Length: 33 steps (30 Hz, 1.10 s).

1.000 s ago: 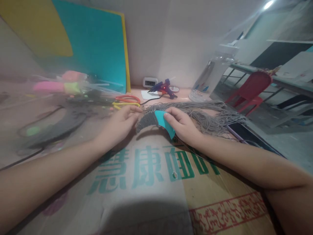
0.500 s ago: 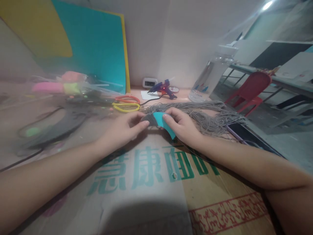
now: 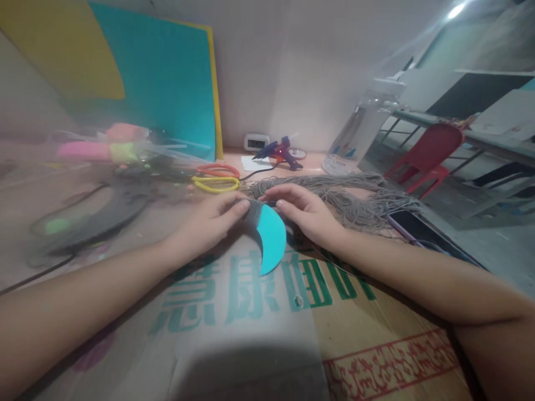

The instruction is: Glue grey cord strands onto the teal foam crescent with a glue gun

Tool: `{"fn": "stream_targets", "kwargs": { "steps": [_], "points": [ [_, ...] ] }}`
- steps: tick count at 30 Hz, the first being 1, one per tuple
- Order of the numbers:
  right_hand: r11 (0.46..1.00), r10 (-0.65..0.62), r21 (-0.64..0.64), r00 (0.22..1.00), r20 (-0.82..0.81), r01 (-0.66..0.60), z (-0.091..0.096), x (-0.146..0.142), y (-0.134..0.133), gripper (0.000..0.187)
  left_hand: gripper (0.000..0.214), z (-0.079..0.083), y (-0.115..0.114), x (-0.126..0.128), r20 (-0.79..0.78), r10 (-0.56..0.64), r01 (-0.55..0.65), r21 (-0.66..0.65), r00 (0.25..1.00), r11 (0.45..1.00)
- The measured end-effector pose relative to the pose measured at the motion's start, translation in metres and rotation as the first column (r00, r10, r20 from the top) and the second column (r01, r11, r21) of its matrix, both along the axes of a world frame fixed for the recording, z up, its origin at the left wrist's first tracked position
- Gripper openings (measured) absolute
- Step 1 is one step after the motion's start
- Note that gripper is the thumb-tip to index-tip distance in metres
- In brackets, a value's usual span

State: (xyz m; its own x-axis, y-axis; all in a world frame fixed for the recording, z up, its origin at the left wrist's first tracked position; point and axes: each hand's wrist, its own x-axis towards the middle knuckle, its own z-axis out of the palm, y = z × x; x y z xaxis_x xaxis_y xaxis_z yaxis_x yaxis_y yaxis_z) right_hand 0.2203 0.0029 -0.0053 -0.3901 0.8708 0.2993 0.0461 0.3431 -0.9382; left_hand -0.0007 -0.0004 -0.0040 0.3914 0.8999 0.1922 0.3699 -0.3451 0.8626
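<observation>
A teal crescent-shaped foam piece (image 3: 271, 239) lies on the printed cardboard (image 3: 251, 312), its upper end covered with wound grey cord. My left hand (image 3: 211, 220) pinches that cord-covered end from the left. My right hand (image 3: 305, 211) holds the same end from the right, fingers curled over it. Behind my hands spreads a loose bundle of grey cord (image 3: 346, 195).
Red and yellow scissors (image 3: 215, 177), a blue hot glue gun (image 3: 280, 151), a small white clock (image 3: 256, 141), a plastic bottle (image 3: 355, 133). A dark phone (image 3: 418, 228) lies at the right. Teal and yellow sheets (image 3: 163, 78) lean on the wall; blurred craft clutter at left.
The teal piece has swung round: its bare end, earlier under my right hand, now points down toward me. Both hands have drawn together on the cord-wrapped end.
</observation>
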Motion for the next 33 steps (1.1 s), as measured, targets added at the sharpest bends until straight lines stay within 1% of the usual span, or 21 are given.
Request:
{"fn": "stream_targets", "kwargs": {
  "steps": [3, 8, 10, 12, 14, 15, 16, 18, 20, 22, 25, 29, 31, 33],
  "points": [
    [0.999, 0.030, -0.036, 1.000, 0.007, -0.030, -0.0009, -0.0022, 0.0019, 0.021, 0.035, 0.0008, -0.0009, 0.0002, -0.008, -0.006, 0.006, -0.007, 1.000, 1.000],
    [0.994, -0.008, -0.110, 0.995, 0.098, 0.019, 0.0034, -0.0044, -0.0007, 0.013, 0.034, 0.0007, -0.0015, 0.0010, 0.020, -0.019, 0.020, -0.048, 1.000, 0.999],
    [0.995, -0.024, -0.097, 0.988, 0.153, 0.039, 0.0046, -0.0045, -0.0022, 0.014, 0.034, 0.0013, -0.0025, 0.0012, 0.019, -0.031, 0.032, -0.080, 0.999, 0.996],
    [0.997, -0.047, -0.051, 0.980, 0.195, 0.058, 0.0050, -0.0044, -0.0033, 0.015, 0.035, 0.0023, -0.0041, 0.0013, 0.010, -0.052, 0.053, -0.145, 0.999, 0.988],
    [0.998, -0.053, -0.035, 0.980, 0.190, 0.060, 0.0051, -0.0041, -0.0041, 0.015, 0.036, 0.0032, -0.0056, 0.0013, 0.006, -0.069, 0.069, -0.214, 0.998, 0.974],
    [0.998, -0.045, -0.044, 0.985, 0.169, 0.053, 0.0052, -0.0039, -0.0045, 0.015, 0.036, 0.0034, -0.0060, 0.0013, 0.005, -0.070, 0.069, -0.226, 0.998, 0.972],
    [0.997, -0.035, -0.058, 0.989, 0.140, 0.044, 0.0054, -0.0036, -0.0049, 0.015, 0.036, 0.0034, -0.0060, 0.0013, 0.004, -0.066, 0.065, -0.217, 0.998, 0.974],
    [0.996, -0.012, -0.083, 0.997, 0.079, 0.019, 0.0055, -0.0028, -0.0058, 0.016, 0.035, 0.0031, -0.0053, 0.0014, 0.001, -0.053, 0.053, -0.159, 0.999, 0.986],
    [0.997, 0.013, -0.081, 0.999, 0.052, -0.009, 0.0051, -0.0019, -0.0063, 0.019, 0.035, 0.0027, -0.0043, 0.0016, 0.005, -0.045, 0.045, -0.114, 0.999, 0.992],
    [0.998, 0.038, -0.060, 0.998, 0.049, -0.035, 0.0040, -0.0014, -0.0061, 0.023, 0.034, 0.0026, -0.0036, 0.0020, 0.013, -0.039, 0.041, -0.105, 0.999, 0.994],
    [0.997, 0.060, -0.043, 0.996, 0.065, -0.057, 0.0020, -0.0021, -0.0049, 0.026, 0.033, 0.0031, -0.0037, 0.0027, 0.023, -0.037, 0.039, -0.097, 0.999, 0.995],
    [0.999, 0.027, -0.041, 0.993, 0.118, -0.023, 0.0022, -0.0038, -0.0034, 0.019, 0.033, 0.0038, -0.0043, 0.0025, 0.026, -0.036, 0.039, -0.103, 0.999, 0.994],
    [1.000, 0.001, -0.004, 0.984, 0.178, 0.000, 0.0038, -0.0041, -0.0035, 0.013, 0.034, 0.0038, -0.0043, 0.0018, 0.030, -0.049, 0.052, -0.130, 0.998, 0.990],
    [0.999, -0.031, 0.032, 0.971, 0.238, 0.024, 0.0055, -0.0039, -0.0042, 0.013, 0.035, 0.0035, -0.0043, 0.0008, 0.031, -0.076, 0.080, -0.179, 0.997, 0.981]
  ]
}}
